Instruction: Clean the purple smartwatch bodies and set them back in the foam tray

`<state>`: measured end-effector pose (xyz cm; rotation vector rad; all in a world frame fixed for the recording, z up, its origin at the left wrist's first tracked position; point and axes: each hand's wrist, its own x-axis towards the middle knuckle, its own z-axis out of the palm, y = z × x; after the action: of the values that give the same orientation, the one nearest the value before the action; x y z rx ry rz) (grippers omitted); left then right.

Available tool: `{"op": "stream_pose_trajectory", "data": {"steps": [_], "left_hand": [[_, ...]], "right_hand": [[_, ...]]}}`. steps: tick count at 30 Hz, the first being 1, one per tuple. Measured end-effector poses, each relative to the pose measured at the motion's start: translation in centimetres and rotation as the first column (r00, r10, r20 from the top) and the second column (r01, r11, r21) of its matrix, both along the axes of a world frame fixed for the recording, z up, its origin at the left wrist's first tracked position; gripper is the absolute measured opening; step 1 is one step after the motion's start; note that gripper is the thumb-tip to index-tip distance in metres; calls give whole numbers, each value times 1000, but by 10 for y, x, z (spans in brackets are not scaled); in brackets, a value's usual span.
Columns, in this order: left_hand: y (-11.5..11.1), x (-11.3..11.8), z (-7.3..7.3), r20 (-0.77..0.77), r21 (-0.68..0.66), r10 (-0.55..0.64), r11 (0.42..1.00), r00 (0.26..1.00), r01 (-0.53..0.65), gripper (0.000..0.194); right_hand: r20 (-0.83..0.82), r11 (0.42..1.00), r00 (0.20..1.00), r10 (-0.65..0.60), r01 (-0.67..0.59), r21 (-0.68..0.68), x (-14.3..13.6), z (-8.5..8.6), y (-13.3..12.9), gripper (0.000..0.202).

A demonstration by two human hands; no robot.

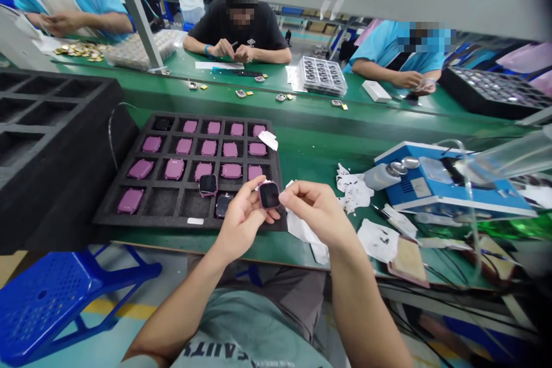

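Observation:
My left hand (pixel 245 213) grips a smartwatch case (pixel 269 195) with a dark screen and a purple frame, its screen turned up towards me. At the case's right edge, the thumb and forefinger of my right hand (pixel 314 207) are pinched together; whether they hold anything small is hidden. Below them lies a black foam tray (pixel 164 201) with purple watch cases (pixel 175 169) in most of its compartments. One watch with its dark screen up (pixel 208 184) rests across a divider, and another screen-up watch (pixel 223 206) is partly behind my left hand.
On the right stand a blue machine (pixel 405 184), a dispenser bottle (pixel 383 175) and white wipes with dark specks (pixel 353 188). A taller foam tray stack (pixel 60 144) is at left, above a blue stool (pixel 64 293). Several people work across the bench, beyond a line of small parts (pixel 281 97).

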<state>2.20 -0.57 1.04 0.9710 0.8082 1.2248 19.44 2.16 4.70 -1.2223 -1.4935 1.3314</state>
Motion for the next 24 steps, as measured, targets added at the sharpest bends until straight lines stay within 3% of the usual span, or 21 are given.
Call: {"op": "stream_pose_trajectory", "data": {"steps": [10, 24], "left_hand": [[-1, 1, 1, -31, -2, 4, 1000, 1000, -4, 62], [-2, 1, 1, -29, -1, -2, 1000, 1000, 2, 59]], "right_hand": [[42, 1000, 999, 13, -13, 3, -7, -7, 0, 38], [127, 999, 991, -43, 38, 37, -9, -4, -3, 33]]}}
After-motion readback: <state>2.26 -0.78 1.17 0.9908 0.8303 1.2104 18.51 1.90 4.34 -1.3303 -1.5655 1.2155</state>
